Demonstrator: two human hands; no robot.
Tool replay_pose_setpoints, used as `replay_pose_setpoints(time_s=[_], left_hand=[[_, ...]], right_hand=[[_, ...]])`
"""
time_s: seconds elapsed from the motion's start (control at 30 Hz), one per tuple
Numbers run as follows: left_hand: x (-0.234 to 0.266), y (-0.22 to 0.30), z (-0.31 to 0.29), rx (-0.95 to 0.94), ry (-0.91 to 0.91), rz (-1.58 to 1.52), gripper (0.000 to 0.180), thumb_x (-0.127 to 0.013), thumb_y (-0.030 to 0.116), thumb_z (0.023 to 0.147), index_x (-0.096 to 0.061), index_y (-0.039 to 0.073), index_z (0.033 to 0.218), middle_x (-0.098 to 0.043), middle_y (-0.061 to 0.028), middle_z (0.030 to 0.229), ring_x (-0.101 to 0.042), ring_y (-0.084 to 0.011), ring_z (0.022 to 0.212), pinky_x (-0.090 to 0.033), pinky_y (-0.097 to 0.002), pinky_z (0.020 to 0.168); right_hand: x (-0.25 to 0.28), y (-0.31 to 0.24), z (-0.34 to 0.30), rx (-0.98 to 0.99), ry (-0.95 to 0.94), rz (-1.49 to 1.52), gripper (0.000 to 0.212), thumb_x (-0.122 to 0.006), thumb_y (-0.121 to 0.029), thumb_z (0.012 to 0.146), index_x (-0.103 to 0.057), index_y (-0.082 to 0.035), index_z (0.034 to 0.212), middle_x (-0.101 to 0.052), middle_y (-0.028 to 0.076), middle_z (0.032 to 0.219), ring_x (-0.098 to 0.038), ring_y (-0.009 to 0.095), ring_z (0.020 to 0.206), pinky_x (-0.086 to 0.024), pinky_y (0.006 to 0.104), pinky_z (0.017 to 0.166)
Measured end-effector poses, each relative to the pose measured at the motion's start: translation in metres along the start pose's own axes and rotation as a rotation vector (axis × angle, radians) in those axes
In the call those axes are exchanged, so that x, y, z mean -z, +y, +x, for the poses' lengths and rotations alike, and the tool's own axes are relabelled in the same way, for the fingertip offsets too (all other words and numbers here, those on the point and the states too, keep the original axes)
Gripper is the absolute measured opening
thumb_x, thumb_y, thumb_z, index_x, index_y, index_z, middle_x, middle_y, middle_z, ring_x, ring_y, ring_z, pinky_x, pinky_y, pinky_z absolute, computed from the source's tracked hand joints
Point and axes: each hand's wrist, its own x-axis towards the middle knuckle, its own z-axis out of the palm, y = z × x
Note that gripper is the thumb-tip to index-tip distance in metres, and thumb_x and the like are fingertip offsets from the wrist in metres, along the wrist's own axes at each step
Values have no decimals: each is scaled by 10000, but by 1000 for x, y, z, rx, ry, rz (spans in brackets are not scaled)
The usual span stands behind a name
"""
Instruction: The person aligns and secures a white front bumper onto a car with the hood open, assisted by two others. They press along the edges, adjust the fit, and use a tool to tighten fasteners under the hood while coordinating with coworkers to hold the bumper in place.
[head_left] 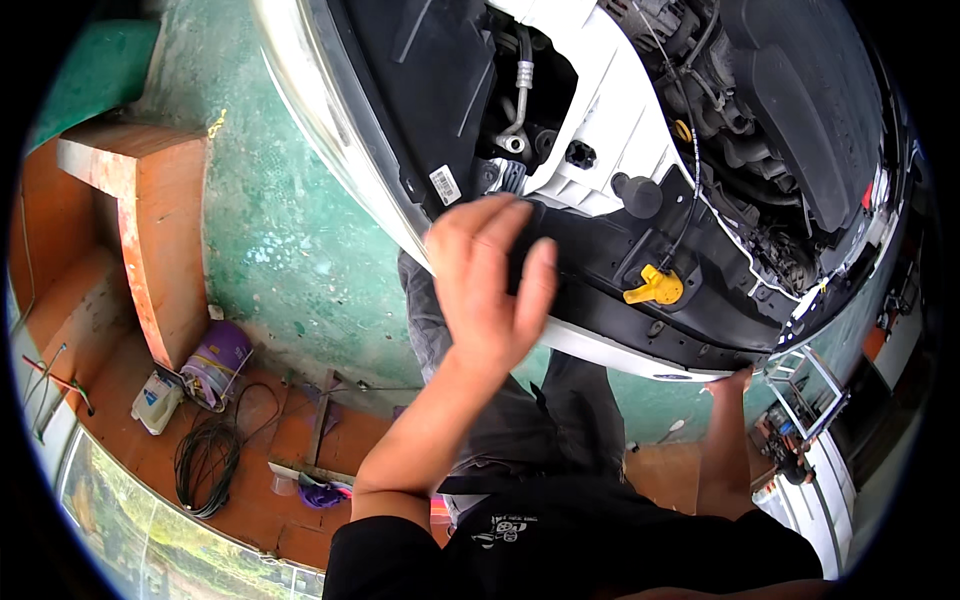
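In front of me is the open front of a car, with a curved white bumper (600, 350) along its near edge. My left hand (485, 275) hovers over the black plastic trim (590, 245) at the left, fingers stretched out and thumb apart, holding nothing. Beyond its fingertips is a metal pipe fitting (513, 140) in an opening of the white frame. My right hand (732, 381) is at the bumper's lower edge on the right; its fingers are mostly hidden. Between the hands, a yellow plastic piece (656, 286) sits in the trim. A black round knob (641, 196) stands beyond it.
The engine cover (785, 100) fills the upper right. To the left are an orange block structure (165, 235), a purple bucket (217, 360), a white jug (158, 400) and coiled black cable (208, 455) on the floor. A metal frame (806, 390) stands at the right.
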Motion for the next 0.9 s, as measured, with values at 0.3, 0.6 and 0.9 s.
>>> replay_pose_setpoints(time_s=[0.3,0.6,0.9], left_hand=[[-21,-8,-8,200,-20,427,650,-760,364,930,-563,-28,1410,-618,-167,1200,-557,-361,1116,-404,-475,993],[-23,-6,-8,201,-52,467,695,-739,438,932,-550,-35,1405,-611,-166,1168,-560,-356,1096,-402,-481,990],[-10,-6,4,201,-142,452,660,-781,461,904,-601,6,1346,-617,-137,1143,-572,-331,1063,-411,-455,940]], right_hand=[[-2,1,2,-7,112,22,697,-421,-688,993,-537,-252,1524,-564,42,1540,-583,358,1361,-491,639,1092],[-4,-3,-5,-44,105,35,658,-429,-672,993,-588,-257,1479,-591,6,1515,-602,330,1338,-512,609,1076],[1,1,3,-16,45,91,652,-425,-630,1012,-593,-207,1479,-612,38,1488,-636,337,1296,-547,571,1067]])
